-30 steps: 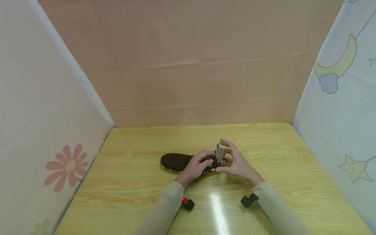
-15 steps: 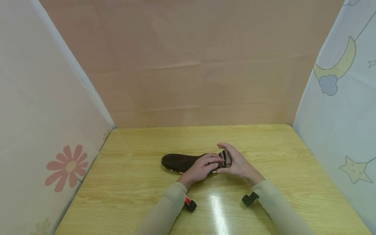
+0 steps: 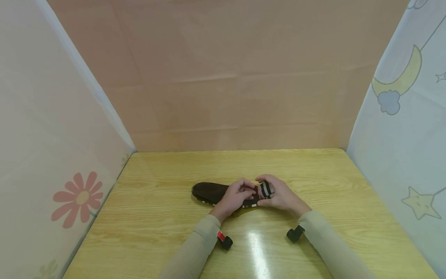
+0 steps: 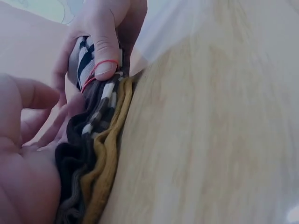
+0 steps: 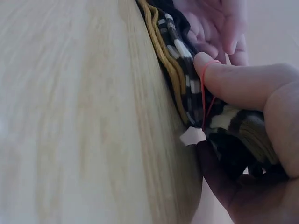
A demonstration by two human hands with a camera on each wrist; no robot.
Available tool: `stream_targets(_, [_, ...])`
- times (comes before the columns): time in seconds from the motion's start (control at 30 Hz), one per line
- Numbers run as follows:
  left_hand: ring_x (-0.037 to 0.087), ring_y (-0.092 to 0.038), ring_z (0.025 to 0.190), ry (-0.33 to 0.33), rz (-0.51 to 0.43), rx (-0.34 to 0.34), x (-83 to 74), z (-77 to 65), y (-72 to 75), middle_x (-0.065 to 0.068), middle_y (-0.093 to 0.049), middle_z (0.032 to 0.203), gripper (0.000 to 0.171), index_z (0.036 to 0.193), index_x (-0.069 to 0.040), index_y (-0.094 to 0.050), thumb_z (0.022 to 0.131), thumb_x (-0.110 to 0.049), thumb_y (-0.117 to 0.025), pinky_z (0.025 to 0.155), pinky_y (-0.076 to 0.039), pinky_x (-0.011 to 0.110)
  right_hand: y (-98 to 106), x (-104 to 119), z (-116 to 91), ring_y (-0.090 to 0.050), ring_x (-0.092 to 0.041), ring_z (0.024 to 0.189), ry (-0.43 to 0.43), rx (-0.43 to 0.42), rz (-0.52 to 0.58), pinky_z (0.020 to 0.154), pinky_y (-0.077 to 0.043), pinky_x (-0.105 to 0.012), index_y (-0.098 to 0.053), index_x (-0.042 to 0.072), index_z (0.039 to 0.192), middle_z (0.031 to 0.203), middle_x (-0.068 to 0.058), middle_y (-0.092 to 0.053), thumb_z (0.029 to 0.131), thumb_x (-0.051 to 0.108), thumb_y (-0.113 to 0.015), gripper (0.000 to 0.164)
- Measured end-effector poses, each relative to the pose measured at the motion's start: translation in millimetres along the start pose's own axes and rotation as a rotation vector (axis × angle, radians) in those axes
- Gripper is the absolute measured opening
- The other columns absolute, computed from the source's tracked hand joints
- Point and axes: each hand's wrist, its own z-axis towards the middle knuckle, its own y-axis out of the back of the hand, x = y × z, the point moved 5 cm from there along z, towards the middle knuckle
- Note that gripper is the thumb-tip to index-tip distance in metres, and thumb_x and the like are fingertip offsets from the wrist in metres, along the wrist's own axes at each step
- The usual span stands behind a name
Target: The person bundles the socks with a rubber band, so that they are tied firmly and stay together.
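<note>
A stack of socks (image 3: 209,192) lies lengthwise on the table, dark brown on top, with striped and mustard layers (image 4: 110,154) along the near edge. At its right end is a striped grey-and-black part (image 3: 266,190). My right hand (image 3: 280,195) grips that end, thumb on the near side and fingers on the far side. A thin red rubber band (image 5: 203,88) loops over the right thumb and crosses the socks there. My left hand (image 3: 232,198) rests on the middle of the stack, fingers bent loosely against the dark sock; part of the stack is hidden under it.
The wooden table (image 3: 156,232) stretches around the socks, with a light glare near its front. A plain tan backdrop (image 3: 223,97) stands behind. Printed cloth walls rise at the left (image 3: 52,135) and right (image 3: 400,155). Each wrist carries a small black camera (image 3: 295,234).
The striped end, upright between my hands one second ago, now lies lower in the right hand. The red band has come down around that end. The left hand has shifted slightly over the socks.
</note>
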Motion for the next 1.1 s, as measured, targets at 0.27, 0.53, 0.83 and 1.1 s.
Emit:
stream_targets(0.27, [0.019,-0.067,0.101,-0.002,-0.15,-0.036,3.5,3.4,7.4,0.014,-0.063,0.117,0.015,0.12,0.006,-0.061,0.106,0.0,-0.058,0.091,-0.059,0.034,3,-14,1,-0.065,-0.023,0.11,-0.02,0.029,0.009,0.092,-0.056,-0.04,-0.058,0.015,0.142,0.137,-0.009,-0.063,0.08,0.027,-0.094,0.072])
stream_targets(0.53, [0.018,-0.068,0.097,0.015,0.035,-0.068,-5.3,-0.4,19.6,0.01,-0.066,0.114,0.013,0.118,-0.002,-0.066,0.106,-0.006,-0.06,0.085,-0.06,0.034,12,-23,0,-0.063,-0.025,0.102,-0.087,0.038,0.118,0.08,-0.057,-0.036,-0.059,0.013,0.141,0.127,-0.012,-0.065,0.088,0.025,-0.088,0.062])
stream_targets(0.83, [0.013,-0.065,0.106,-0.062,0.506,-0.058,-18.9,-25.0,45.8,-0.005,-0.07,0.114,0.011,0.113,-0.018,-0.071,0.106,-0.016,-0.064,0.089,-0.055,0.034,20,-29,-4,-0.062,-0.029,0.103,-0.161,0.039,0.131,0.074,-0.058,-0.037,-0.057,0.011,0.142,0.121,-0.017,-0.065,0.095,0.03,-0.081,0.055])
stream_targets(1.1, [0.013,-0.065,0.096,-0.06,0.53,-0.13,-25.3,-47.0,84.8,-0.004,-0.071,0.109,0.01,0.111,-0.017,-0.072,0.105,-0.014,-0.065,0.085,-0.054,0.034,26,-34,0,-0.067,-0.03,0.106,-0.178,-0.043,0.108,0.077,-0.058,-0.032,-0.057,0.018,0.142,0.132,-0.016,-0.062,0.097,0.028,-0.079,0.052])
